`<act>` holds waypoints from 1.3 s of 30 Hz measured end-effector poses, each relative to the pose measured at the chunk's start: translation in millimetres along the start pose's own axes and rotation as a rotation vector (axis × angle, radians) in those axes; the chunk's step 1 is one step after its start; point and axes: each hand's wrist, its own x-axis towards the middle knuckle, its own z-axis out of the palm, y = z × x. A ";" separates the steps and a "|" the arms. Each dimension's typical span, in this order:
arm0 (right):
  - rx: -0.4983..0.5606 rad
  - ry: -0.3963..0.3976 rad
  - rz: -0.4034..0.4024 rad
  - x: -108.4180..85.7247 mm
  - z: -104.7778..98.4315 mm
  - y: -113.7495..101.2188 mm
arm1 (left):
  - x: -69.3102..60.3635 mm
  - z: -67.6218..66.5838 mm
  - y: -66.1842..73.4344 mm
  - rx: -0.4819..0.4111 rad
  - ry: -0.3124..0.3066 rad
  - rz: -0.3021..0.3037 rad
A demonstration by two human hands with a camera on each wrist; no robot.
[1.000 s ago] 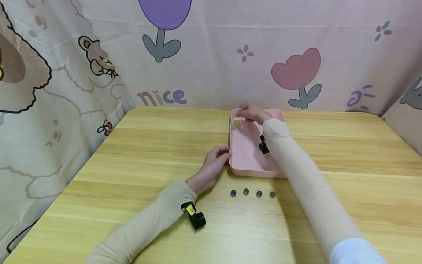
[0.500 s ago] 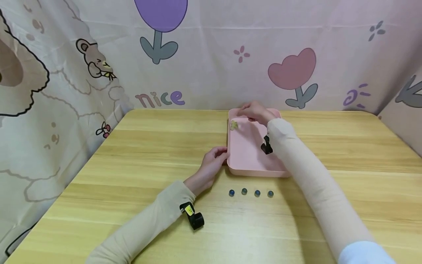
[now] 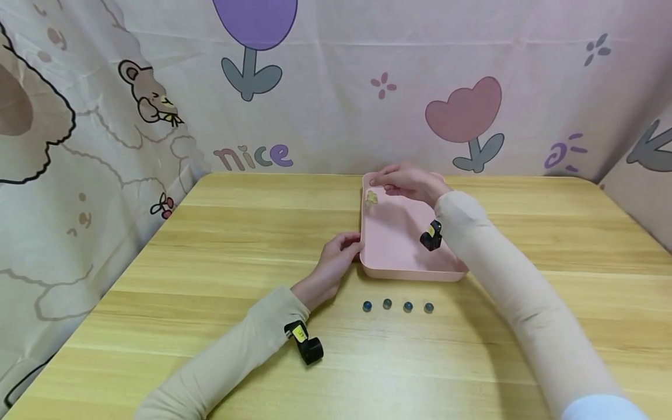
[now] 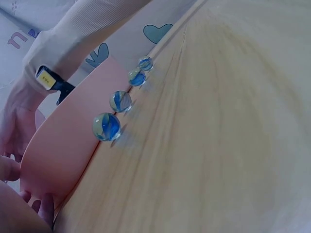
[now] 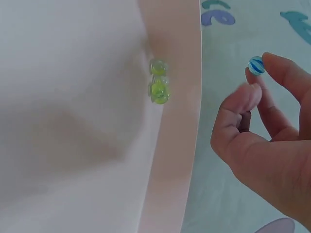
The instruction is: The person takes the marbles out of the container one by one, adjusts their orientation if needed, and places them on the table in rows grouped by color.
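My left hand [image 3: 332, 265] grips the left wall of the pink tray [image 3: 409, 274]; in the left wrist view its thumb is inside and fingers lie against the outer wall [image 4: 77, 131]. Over the tray's far left corner is my right hand [image 3: 412, 182]. The right wrist view shows that hand [image 5: 272, 136] pinching a clear marble with blue swirls [image 5: 256, 65] between thumb and fingertip. Yellow-green marbles [image 5: 159, 90] sit clustered inside the tray along its left wall, also visible from the head [image 3: 371, 198].
Several blue-swirled marbles [image 3: 387, 304] stand in a spaced row on the wooden table [image 3: 252, 233], just in front of the tray's near edge. A printed curtain [image 3: 341, 116] hangs behind the table and along its left side.
My right wrist and forearm have shifted to the right and the hand has turned, still above the tray's far end. The left hand keeps its place on the tray.
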 end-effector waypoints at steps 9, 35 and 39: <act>-0.086 -0.021 -0.024 -19.5 1.7 1.7 | -0.3 0.0 -0.8 0.005 0.006 -0.004; -0.332 -0.021 -0.309 -102.6 -10.5 8.3 | 0.0 1.0 2.3 0.011 0.008 0.002; -0.310 -0.008 -0.329 -111.4 -12.2 11.6 | -0.2 0.4 2.5 0.008 0.007 -0.002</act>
